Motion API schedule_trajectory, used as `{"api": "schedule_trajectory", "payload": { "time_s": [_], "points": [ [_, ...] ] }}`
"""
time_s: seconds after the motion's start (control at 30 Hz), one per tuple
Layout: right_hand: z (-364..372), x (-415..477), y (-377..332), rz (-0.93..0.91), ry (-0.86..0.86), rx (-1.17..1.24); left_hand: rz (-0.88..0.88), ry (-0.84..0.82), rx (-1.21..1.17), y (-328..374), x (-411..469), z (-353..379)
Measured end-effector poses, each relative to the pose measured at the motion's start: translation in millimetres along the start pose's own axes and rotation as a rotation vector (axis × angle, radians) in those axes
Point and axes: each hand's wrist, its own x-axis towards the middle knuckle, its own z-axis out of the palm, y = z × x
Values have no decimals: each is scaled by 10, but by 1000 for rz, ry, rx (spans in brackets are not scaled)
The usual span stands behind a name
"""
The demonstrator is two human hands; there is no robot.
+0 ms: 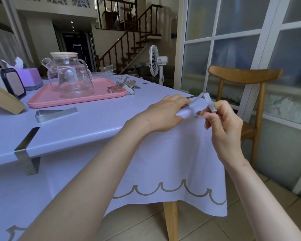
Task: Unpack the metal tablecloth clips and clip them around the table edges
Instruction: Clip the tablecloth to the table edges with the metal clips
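Pinching a clip [210, 103] with the right hand [222, 126], left hand [162, 115] at its 9 o'clock pressing the tablecloth [165, 164] flat.

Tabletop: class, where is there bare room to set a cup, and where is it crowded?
Bare cloth between the loose clip, pink tray and left hand; also from the clip pile to the right edge. Crowded: far left with tissue box and wooden board, the tray under the glass teapot, the corner where the right hand pinches the raised clip.
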Motion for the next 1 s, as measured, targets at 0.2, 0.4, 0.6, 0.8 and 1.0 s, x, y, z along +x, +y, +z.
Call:
{"api": "schedule_trajectory", "payload": {
  "time_s": [0.2, 0.4, 0.6, 0.8, 1.0],
  "points": [
    [77, -238, 127, 44, 56, 81, 22, -9, 11, 11, -5, 15],
    [173, -419, 258, 47, 98, 67, 35, -31, 13, 13, -5, 36],
    [242, -328, 282, 3, 155, 41, 35, -2, -12, 29, -26, 17],
    [183, -371, 357, -70, 151, -53, 3, -6, -35, 47, -51, 0],
    [104, -331, 345, -124, 22, -105, -96, -26, 68, 84, -60, -21]
  ]
}}
